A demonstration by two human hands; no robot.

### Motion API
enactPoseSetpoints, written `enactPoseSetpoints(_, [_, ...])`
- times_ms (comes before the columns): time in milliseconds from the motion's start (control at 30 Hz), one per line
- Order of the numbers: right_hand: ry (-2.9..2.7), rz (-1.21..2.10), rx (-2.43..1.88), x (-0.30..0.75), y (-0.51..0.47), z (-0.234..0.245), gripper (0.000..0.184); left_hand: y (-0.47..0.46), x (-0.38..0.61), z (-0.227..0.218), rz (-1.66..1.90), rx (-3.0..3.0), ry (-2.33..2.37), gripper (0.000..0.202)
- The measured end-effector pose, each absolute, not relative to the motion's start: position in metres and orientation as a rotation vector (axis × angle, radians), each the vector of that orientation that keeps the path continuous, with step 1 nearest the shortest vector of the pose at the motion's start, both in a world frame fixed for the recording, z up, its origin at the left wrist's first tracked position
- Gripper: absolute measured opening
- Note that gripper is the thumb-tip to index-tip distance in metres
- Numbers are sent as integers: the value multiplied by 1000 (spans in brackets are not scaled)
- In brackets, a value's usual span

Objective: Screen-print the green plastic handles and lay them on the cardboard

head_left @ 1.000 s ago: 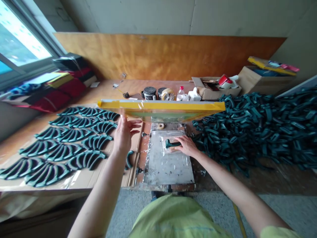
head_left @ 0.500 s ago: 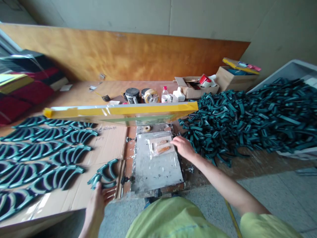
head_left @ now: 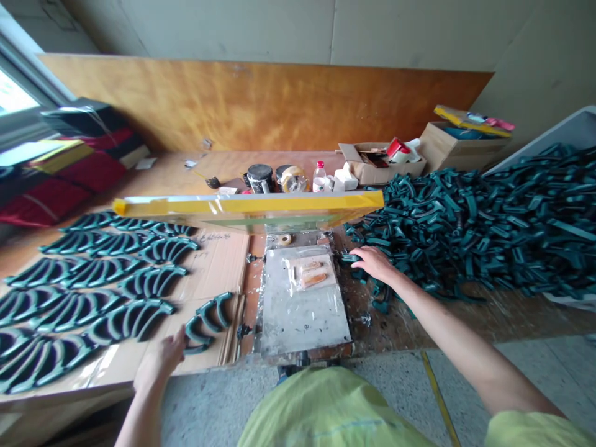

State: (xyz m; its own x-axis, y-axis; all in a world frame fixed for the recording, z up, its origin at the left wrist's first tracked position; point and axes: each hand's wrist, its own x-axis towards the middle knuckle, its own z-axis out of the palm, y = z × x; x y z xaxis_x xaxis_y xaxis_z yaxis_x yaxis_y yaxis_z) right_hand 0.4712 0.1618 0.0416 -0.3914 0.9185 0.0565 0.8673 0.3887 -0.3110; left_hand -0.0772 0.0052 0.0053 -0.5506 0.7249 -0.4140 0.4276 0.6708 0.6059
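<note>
My right hand (head_left: pixel 374 262) is closed, thumb and fingers pinching a dark green curved handle (head_left: pixel 350 257) at the left edge of a heap of similar parts (head_left: pixel 437 230). On the cardboard at left, my left hand (head_left: pixel 162 359) is beside a small fanned group of green curved handles (head_left: pixel 205 321). Its fingers are blurred and partly hidden, so their grip does not show. Between my hands is a grey flat plate (head_left: pixel 302 323), with two orange-brown pieces under clear film (head_left: pixel 313 274) on it.
Rows of green handles (head_left: pixel 130 323) lie fanned on the cardboard (head_left: pixel 223 261). A yellow-edged frame (head_left: pixel 251 203) is raised over the plate's far end. Behind it stand a dark can (head_left: pixel 259 179), a tape roll (head_left: pixel 295 180) and a red-capped bottle (head_left: pixel 320 171). Knobs (head_left: pixel 364 319) stick out beside the plate.
My right hand has moved right from the plate's edge to the heap and now holds a handle. My left hand has shifted left along the small group. The view has turned slightly left.
</note>
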Motion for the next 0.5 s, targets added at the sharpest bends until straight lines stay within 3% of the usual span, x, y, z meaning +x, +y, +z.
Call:
enactPoseSetpoints(100, [-2411, 355, -1366, 406, 155, 40, 41, 56, -33, 63, 864, 987, 2111, 46])
enactPoseSetpoints(200, [-2493, 323, -1174, 354, 149, 27, 23, 105, 22, 124, 1403, 1096, 1708, 51])
enactPoseSetpoints(300, [-2586, 248, -1116, 332, 145, 16, 5, 133, 59, 169, 1644, 1076, 1448, 40])
enactPoseSetpoints(500, [-2550, 268, -1152, 343, 136, 15, 15, 116, 65, 175, 1632, 1126, 1492, 34])
